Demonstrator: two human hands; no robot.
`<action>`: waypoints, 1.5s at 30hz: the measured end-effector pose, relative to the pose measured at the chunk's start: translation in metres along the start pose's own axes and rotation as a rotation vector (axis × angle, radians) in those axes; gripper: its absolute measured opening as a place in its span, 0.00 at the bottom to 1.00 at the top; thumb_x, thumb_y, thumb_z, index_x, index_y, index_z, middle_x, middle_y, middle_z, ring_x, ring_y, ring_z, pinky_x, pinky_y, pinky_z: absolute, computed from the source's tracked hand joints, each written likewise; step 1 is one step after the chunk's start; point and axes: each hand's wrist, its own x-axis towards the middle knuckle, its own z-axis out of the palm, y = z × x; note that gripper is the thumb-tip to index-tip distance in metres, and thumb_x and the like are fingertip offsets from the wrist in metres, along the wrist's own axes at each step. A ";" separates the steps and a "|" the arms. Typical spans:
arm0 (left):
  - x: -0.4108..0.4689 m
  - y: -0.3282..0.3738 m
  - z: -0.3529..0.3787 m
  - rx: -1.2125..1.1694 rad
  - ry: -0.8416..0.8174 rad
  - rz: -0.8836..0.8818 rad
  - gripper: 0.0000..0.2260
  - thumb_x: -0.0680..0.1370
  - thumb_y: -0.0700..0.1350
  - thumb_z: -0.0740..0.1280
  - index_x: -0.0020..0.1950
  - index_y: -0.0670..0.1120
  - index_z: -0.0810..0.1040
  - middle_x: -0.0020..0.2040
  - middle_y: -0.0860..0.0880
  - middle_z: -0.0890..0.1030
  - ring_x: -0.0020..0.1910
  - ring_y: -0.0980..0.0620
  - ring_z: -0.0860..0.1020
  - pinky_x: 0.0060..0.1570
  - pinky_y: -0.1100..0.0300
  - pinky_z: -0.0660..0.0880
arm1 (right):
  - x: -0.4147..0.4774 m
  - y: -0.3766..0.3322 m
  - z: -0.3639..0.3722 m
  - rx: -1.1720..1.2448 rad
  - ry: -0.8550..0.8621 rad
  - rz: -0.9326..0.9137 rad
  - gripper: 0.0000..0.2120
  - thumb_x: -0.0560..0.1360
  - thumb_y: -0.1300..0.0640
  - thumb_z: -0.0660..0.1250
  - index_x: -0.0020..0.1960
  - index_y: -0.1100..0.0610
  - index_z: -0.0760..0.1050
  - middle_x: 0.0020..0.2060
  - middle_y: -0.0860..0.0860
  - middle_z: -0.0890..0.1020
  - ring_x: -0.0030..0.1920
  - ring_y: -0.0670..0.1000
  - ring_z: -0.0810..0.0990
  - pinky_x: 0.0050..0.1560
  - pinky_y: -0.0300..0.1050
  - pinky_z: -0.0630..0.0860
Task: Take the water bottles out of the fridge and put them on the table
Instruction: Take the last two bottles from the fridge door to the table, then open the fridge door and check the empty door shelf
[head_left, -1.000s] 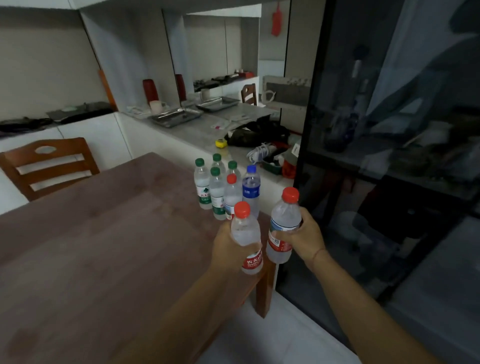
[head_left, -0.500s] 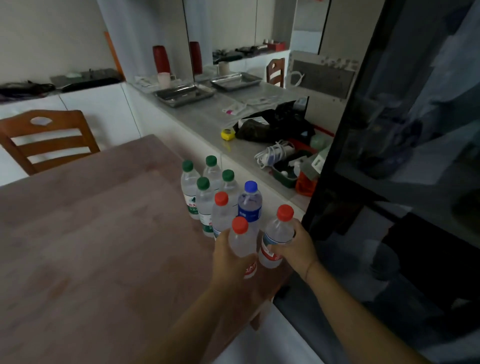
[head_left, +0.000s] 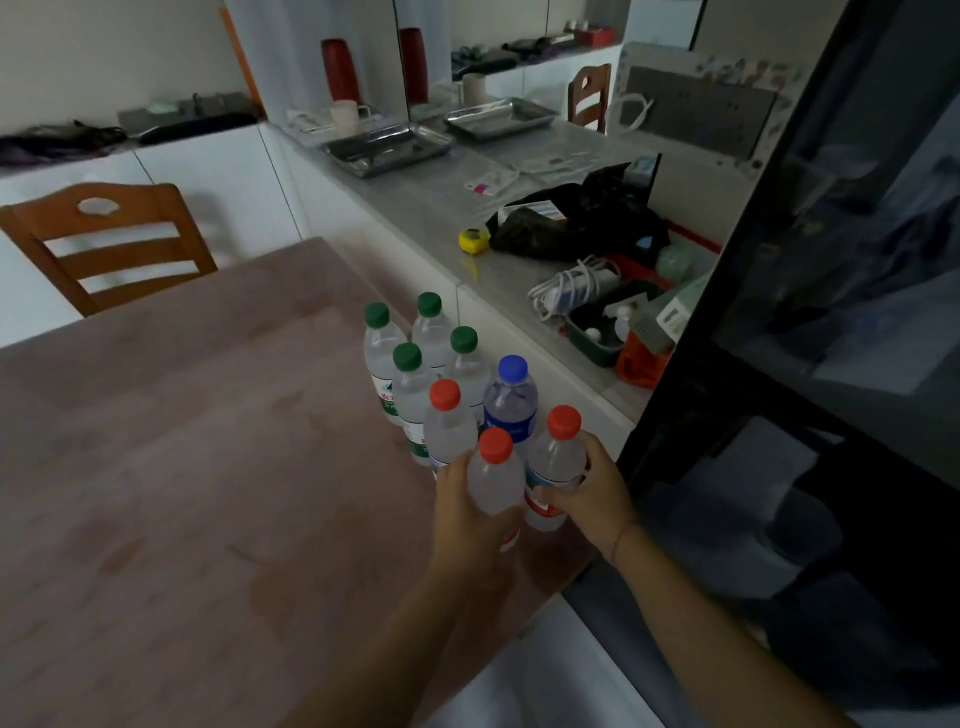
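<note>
Lower now than a second ago, both hands have brought their red-capped bottles from above the table's near corner down against the standing group. Starting at the left, a wooden chair (head_left: 104, 244) stands at the far side of the brown table (head_left: 208, 467), and the bottles are gathered near the table's right edge. Four green-capped bottles (head_left: 410, 387) stand at the back, with a standing red-capped bottle (head_left: 449, 426) and a blue-capped bottle (head_left: 511, 400) in front of them. The left hand (head_left: 467, 512) is wrapped round the body of the left bottle (head_left: 496, 478), fingers curled at its label. That bottle is upright, just in front of the standing red one. Beside it, nearly touching, the right bottle (head_left: 556, 462) is upright in the right hand (head_left: 597, 493), which is clamped round its lower body from the outer side. I cannot tell whether either base has met the wood, and the left one is hidden by the hand. Further right rises the dark glass-fronted fridge (head_left: 831, 312), close to the table corner. I judge this to be the setting-down. To do it well, keep both bottles vertical and lower them until the bases sit flat. Keep the right one inboard, since it is close to the table's edge. Then let go one hand at a time, opening the fingers outward so they do not nudge the tightly packed neighbours, which look ready to topple like skittles.
</note>
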 end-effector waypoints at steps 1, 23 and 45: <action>-0.001 -0.001 0.000 -0.003 -0.003 0.000 0.25 0.66 0.35 0.77 0.52 0.58 0.71 0.50 0.61 0.73 0.48 0.71 0.75 0.40 0.78 0.72 | 0.000 0.000 0.000 0.006 -0.007 0.001 0.33 0.62 0.66 0.77 0.62 0.50 0.69 0.56 0.47 0.77 0.59 0.50 0.74 0.59 0.47 0.73; -0.077 0.021 -0.063 -0.018 -0.169 0.224 0.22 0.64 0.55 0.76 0.55 0.64 0.73 0.52 0.65 0.79 0.52 0.62 0.78 0.47 0.68 0.76 | -0.125 -0.011 -0.007 -0.022 0.346 -0.014 0.36 0.70 0.58 0.74 0.72 0.55 0.60 0.69 0.55 0.68 0.67 0.53 0.68 0.63 0.44 0.67; -0.310 0.051 -0.080 0.135 -0.650 0.389 0.32 0.71 0.55 0.73 0.71 0.53 0.65 0.69 0.54 0.68 0.65 0.58 0.68 0.58 0.64 0.65 | -0.481 -0.008 -0.041 0.035 0.764 -0.024 0.31 0.71 0.53 0.72 0.70 0.48 0.62 0.65 0.47 0.69 0.66 0.47 0.68 0.64 0.43 0.67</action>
